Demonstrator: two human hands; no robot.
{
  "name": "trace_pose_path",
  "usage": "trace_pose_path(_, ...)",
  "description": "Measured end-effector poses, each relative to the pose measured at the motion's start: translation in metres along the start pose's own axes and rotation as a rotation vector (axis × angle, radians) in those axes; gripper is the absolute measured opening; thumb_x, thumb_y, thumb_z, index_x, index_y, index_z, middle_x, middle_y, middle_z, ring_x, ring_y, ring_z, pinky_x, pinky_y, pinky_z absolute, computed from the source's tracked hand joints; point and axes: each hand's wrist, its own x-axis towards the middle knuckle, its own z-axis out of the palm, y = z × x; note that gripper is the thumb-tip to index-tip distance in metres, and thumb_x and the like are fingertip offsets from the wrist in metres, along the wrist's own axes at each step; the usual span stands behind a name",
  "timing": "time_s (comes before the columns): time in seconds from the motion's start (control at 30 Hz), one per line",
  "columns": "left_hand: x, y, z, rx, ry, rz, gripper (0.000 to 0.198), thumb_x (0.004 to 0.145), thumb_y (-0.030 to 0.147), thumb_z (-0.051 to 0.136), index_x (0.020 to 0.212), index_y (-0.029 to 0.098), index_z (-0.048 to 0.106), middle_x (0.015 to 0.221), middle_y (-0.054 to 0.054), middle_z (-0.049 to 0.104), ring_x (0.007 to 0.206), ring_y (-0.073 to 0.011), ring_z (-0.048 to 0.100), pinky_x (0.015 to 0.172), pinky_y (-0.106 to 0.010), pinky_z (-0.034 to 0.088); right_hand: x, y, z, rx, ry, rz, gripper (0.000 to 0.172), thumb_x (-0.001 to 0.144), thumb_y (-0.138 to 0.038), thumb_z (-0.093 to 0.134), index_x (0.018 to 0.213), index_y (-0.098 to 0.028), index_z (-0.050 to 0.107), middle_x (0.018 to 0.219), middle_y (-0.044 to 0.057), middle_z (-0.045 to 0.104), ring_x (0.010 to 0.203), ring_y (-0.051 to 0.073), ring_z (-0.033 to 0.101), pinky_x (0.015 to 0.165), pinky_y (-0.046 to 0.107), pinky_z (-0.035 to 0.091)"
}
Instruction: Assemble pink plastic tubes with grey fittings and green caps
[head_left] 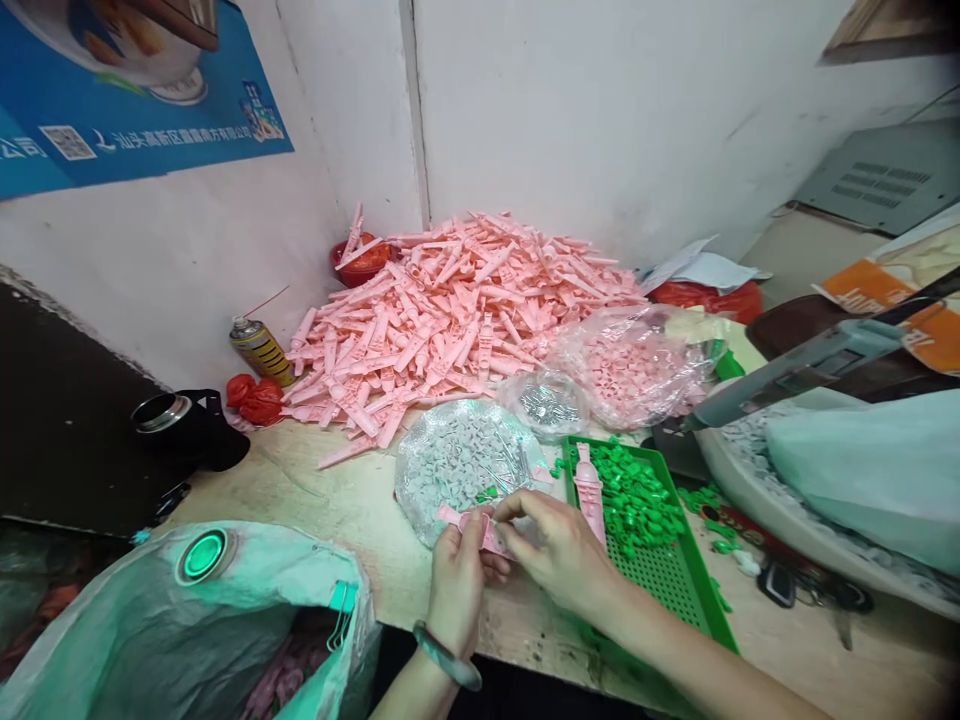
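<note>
- Left hand (457, 590): its fingers (469, 535) were curled around a pink part (480, 530), held over the counter (300, 490). A jade bangle (446, 655) sat on the wrist.
- Right hand (555, 550): its fingers (510, 510) were pressed together at the part's upper edge; whether they pinched it could not be told.
- Pink part: molded plastic, long and narrow. It looked light and stiff, perhaps slick, and best gripped by its shank.
- Pile (450, 310): similar pink parts, heaped loosely against the wall.
- Bag (457, 460): clear plastic, holding small gray pieces, near the hands.
- Tray (675, 590): green, perforated, holding green caps (634, 500) and another pink part (589, 495).
- Sack (187, 620): pale green, soft, open, beside the left hand.
</note>
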Motion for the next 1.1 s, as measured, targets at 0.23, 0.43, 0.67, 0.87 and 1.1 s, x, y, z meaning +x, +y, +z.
trace_pose_path(0.23,0.0,-0.005,0.009,0.027,-0.054,0.021,0.044,0.072,0.052,0.068,0.089,0.012,0.061,0.056,0.0,0.062,0.047,-0.0128,0.054,0.047,-0.024,0.041,-0.019,0.002,0.001,0.008,0.147,-0.146,0.01,0.091,-0.012,0.052,0.089,-0.02,0.058,0.078,0.003,0.067,0.07,0.016,0.064,0.064,0.026,0.05)
trace_pose_path(0.43,-0.002,-0.007,0.007,0.053,-0.039,0.013,0.051,0.071,0.056,0.068,0.093,0.01,0.064,0.053,0.0,0.06,0.049,-0.0161,0.056,0.044,-0.024,0.039,-0.021,-0.001,0.0,-0.033,0.151,-0.244,0.016,0.088,-0.006,0.048,0.085,-0.019,0.057,0.071,0.003,0.065,0.062,0.015,0.061,0.057,0.025,0.05)
trace_pose_path(0.67,-0.003,-0.009,-0.002,0.14,0.029,0.148,0.046,0.074,0.055,0.068,0.087,0.011,0.069,0.074,-0.007,0.069,0.071,-0.0197,0.062,0.067,-0.028,0.047,-0.031,-0.017,-0.002,-0.153,0.094,-0.458,0.028,0.082,-0.003,0.045,0.102,-0.012,0.063,0.092,0.013,0.073,0.087,0.023,0.07,0.079,0.035,0.058)
trace_pose_path(0.87,0.0,-0.005,-0.013,0.088,0.067,0.107,0.054,0.073,0.059,0.067,0.101,0.014,0.062,0.061,0.002,0.061,0.051,-0.0131,0.049,0.05,-0.024,0.037,-0.011,-0.008,-0.009,-0.137,-0.161,-0.031,0.024,0.088,-0.014,0.046,0.102,-0.018,0.065,0.097,0.007,0.073,0.089,0.019,0.068,0.08,0.032,0.055)
trace_pose_path(1.1,-0.014,0.016,-0.01,-0.035,-0.131,-0.108,0.038,0.077,0.048,0.064,0.095,0.014,0.06,0.074,-0.006,0.066,0.073,-0.0201,0.062,0.069,-0.03,0.047,0.031,0.021,-0.006,-0.552,-0.311,0.285,0.027,0.078,0.0,0.047,0.089,-0.012,0.068,0.09,0.015,0.071,0.085,0.028,0.067,0.069,0.033,0.045)
